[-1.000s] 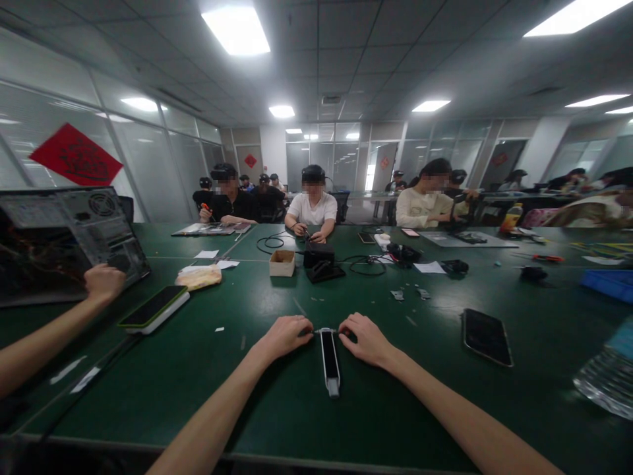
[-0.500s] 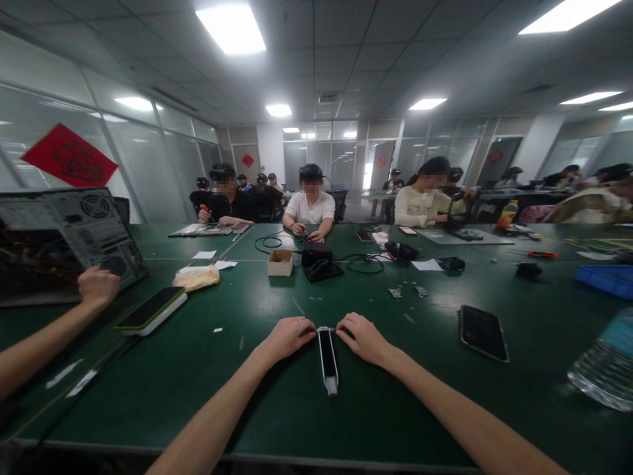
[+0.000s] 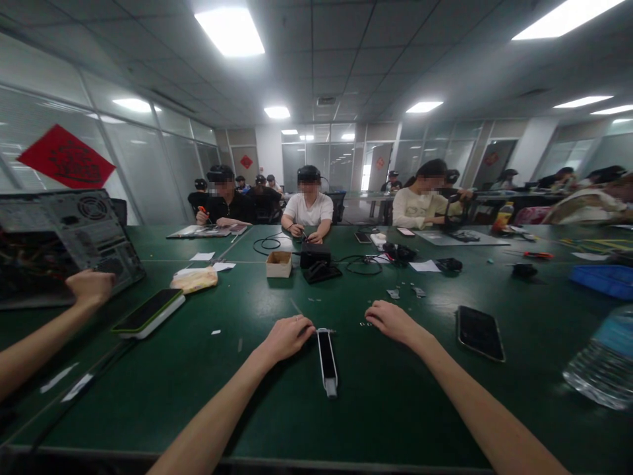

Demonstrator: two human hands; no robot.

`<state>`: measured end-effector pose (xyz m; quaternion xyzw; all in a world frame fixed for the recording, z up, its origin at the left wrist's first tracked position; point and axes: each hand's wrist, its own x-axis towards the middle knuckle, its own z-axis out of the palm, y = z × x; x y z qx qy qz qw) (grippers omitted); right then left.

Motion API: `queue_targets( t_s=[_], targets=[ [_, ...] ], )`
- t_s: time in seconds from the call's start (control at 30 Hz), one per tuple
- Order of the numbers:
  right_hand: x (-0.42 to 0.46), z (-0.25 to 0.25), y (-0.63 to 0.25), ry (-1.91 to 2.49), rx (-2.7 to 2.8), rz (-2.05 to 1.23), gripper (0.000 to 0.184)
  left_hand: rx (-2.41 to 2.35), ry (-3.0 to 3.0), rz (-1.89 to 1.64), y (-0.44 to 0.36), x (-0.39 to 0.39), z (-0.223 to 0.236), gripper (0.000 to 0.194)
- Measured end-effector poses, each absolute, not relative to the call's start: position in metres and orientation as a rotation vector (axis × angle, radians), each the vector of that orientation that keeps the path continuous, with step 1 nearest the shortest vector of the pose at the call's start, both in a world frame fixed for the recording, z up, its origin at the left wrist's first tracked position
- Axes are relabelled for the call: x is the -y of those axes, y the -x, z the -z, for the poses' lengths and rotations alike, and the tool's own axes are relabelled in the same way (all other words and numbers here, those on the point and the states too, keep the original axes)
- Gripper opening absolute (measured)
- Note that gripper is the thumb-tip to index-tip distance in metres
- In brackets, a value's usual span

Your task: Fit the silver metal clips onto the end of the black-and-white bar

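Note:
A narrow black-and-white stick-shaped device (image 3: 327, 359) lies lengthwise on the green table (image 3: 277, 409) in front of me. My left hand (image 3: 289, 336) rests at its far end, with curled fingers gripping the tip. My right hand (image 3: 393, 320) lies palm down to the right of the device and apart from it. Its fingertips are beside a few tiny pale bits (image 3: 366, 324) on the table. Whether it holds anything is hidden.
A dark phone (image 3: 479, 332) lies to the right and a water bottle (image 3: 601, 369) at the right edge. On the left, another person's hand (image 3: 89, 287) touches an open computer case (image 3: 64, 237), near a green-edged phone (image 3: 148, 312). Further back are a cardboard box (image 3: 279, 264), cables and seated people.
My right hand has let go of the device's far end and moved right and further away, to the tiny bits. My left hand stays at the device.

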<state>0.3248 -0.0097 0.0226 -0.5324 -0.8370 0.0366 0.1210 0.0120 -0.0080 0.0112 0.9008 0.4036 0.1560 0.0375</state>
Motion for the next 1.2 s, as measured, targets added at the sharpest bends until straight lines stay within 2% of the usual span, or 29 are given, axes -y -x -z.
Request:
queue_targets(
  t_s=[0.23, 0.7, 1.07, 1.2],
  targets=[
    [0.007, -0.018, -0.323, 1.688, 2.45, -0.207, 0.017, -1.224, -2.786, -0.499, -0.012, 0.008, -0.012, 0.024],
    [0.006, -0.016, -0.289, 1.993, 2.351, -0.063, 0.015, -1.234, -2.77, -0.515, -0.014, 0.011, -0.015, 0.023],
    [0.014, -0.013, -0.29, 2.019, 2.25, 0.087, 0.016, -1.271, -2.792, -0.789, -0.014, 0.012, -0.019, 0.02],
    [0.019, -0.018, -0.282, 1.813, 2.186, 0.136, 0.016, -1.178, -2.825, -0.906, -0.018, 0.016, -0.019, 0.019]
  ],
)
